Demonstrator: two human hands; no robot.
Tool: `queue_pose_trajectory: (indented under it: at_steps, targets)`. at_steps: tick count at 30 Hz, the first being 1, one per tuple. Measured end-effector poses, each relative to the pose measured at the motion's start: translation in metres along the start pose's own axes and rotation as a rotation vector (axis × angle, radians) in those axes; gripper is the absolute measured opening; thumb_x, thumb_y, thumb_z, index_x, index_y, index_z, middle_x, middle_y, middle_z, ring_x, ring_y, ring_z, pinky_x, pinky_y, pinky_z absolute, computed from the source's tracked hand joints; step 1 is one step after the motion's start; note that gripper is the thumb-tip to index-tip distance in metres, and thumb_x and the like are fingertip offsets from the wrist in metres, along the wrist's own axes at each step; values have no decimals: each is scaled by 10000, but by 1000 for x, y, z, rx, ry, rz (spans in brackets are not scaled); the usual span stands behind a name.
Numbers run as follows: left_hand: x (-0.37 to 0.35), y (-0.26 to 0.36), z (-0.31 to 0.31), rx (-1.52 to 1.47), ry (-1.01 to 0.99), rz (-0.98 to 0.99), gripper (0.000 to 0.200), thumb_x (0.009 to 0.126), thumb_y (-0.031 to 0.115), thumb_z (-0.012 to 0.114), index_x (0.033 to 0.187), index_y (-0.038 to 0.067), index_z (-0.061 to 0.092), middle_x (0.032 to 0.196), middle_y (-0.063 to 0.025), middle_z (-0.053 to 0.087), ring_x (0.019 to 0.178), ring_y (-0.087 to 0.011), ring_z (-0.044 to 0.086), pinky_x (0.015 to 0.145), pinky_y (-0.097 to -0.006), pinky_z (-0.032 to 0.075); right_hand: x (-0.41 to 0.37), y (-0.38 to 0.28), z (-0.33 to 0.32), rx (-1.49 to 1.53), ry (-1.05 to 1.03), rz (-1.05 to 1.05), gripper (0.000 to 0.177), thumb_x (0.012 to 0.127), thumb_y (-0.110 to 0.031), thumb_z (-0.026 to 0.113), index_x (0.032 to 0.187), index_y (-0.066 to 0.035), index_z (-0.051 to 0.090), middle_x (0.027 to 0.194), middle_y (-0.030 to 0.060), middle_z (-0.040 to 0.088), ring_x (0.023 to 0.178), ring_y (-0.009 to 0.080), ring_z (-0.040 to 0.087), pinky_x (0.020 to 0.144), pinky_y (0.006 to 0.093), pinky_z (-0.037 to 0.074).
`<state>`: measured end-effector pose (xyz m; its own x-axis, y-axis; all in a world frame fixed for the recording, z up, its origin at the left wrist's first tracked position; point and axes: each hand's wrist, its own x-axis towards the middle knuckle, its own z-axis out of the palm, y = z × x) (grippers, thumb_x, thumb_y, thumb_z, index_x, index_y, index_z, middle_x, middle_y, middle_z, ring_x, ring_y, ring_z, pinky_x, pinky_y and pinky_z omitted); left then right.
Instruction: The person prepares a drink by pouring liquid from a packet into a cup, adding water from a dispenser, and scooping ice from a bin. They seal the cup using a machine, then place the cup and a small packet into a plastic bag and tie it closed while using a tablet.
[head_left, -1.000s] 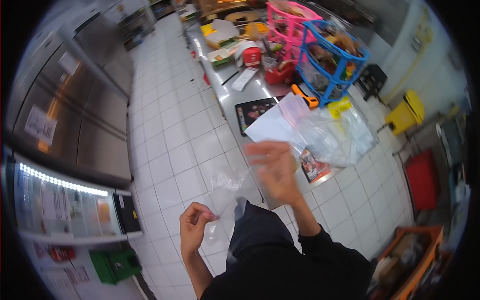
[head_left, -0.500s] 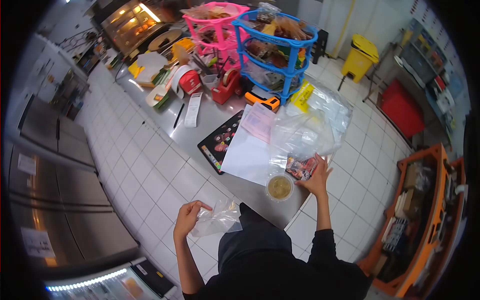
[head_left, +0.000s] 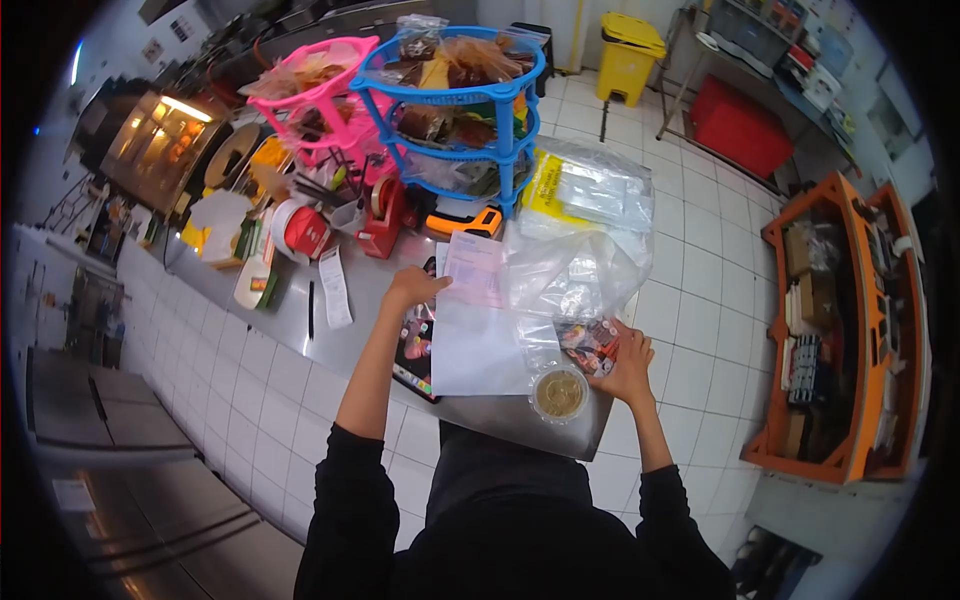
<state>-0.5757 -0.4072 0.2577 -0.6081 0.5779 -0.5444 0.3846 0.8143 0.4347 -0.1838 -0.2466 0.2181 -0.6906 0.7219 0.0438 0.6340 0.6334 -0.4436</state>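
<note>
My left hand point(head_left: 412, 287) is over the left edge of a pink slip point(head_left: 474, 270), its fingers curled and one digit touching the slip. What it grips, if anything, is hidden. Under the slip lies a white sheet point(head_left: 478, 350), partly covering a tablet point(head_left: 416, 345) with a lit screen. My right hand point(head_left: 628, 365) closes on the right edge of a flat printed packet point(head_left: 588, 346). Just left of its thumb stands a round clear tub point(head_left: 559, 393) with greenish-brown contents. Clear plastic bags point(head_left: 570, 272) lie crumpled behind the packet.
A blue tiered rack point(head_left: 450, 95) and a pink rack point(head_left: 320, 90) hold bagged goods. Near them are an orange-black device point(head_left: 464, 222), a red tape dispenser point(head_left: 380, 225), a receipt point(head_left: 335, 288) and a black pen point(head_left: 311, 310). An orange shelf unit point(head_left: 850, 330) stands right.
My left hand has moved up from beside the table to the papers; the clear bag it held is no longer seen in it. My right-hand fingers have drawn in on the packet. The view has turned.
</note>
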Motion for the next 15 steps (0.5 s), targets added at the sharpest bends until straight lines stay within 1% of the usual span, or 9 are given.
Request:
queue_pose_trajectory:
  at_steps: [1,2,4,5,6,8,12,14,15]
  targets:
    - [16,1,2,119,6,23,562,681,522,737,904,6,717,867,-158,712,826,-297,680,792,-350,515,-6,-3,2,-26,2,70,1108,427,-302,856,1408,-179,357,1156,137,407,1083,348,396,932,486,310]
    - [33,-5,8,132,-3,42,562,681,522,737,904,6,717,867,-158,712,826,-297,680,792,-350,515,-11,-3,6,-27,13,92,1108,427,-302,856,1408,-179,357,1156,137,407,1083,348,396,932,486,310]
    - [57,-23,19,27,74,176,554,679,498,741,917,-1,710,878,-172,705,817,-312,672,794,-348,511,-16,-3,13,-8,137,60,1078,443,-316,847,1397,-164,369,1153,144,402,1081,347,399,947,489,304]
    - [59,-24,16,-41,-8,183,472,712,410,749,929,-7,701,901,-166,703,866,-277,675,804,-349,505,-16,-3,12,46,134,53,1049,454,-285,846,1384,-147,381,1147,148,402,1080,348,402,956,480,311]
    - [54,-24,11,-36,-18,197,472,712,410,749,929,-7,701,901,-166,703,866,-277,675,804,-349,505,-15,-5,9,40,142,68,1049,454,-285,846,1384,-147,381,1147,148,402,1080,348,402,956,480,311]
    - [38,-27,5,-267,13,428,398,747,312,748,960,-17,680,900,-156,699,876,-249,677,783,-355,510,-12,-9,5,159,75,95,1032,461,-240,847,1376,-135,384,1145,152,401,1077,352,405,948,472,330]
    - [21,-41,-6,-431,-86,449,339,780,233,727,1001,-16,659,906,-141,702,880,-226,677,766,-352,513,-17,-13,10,102,116,117,1029,461,-208,851,1372,-116,380,1139,151,400,1076,355,404,940,473,348]
    - [8,-41,-16,-416,-24,355,330,796,235,713,1017,-1,647,905,-156,694,855,-244,675,759,-351,514,-23,-11,14,156,193,117,1033,461,-220,858,1367,-107,376,1137,155,398,1084,353,396,951,476,350]
    - [7,-44,-22,-257,118,405,301,808,231,701,1008,13,649,897,-176,682,839,-261,665,757,-354,511,-26,-10,15,152,195,128,1033,461,-220,858,1367,-107,376,1137,155,398,1084,353,396,951,476,350]
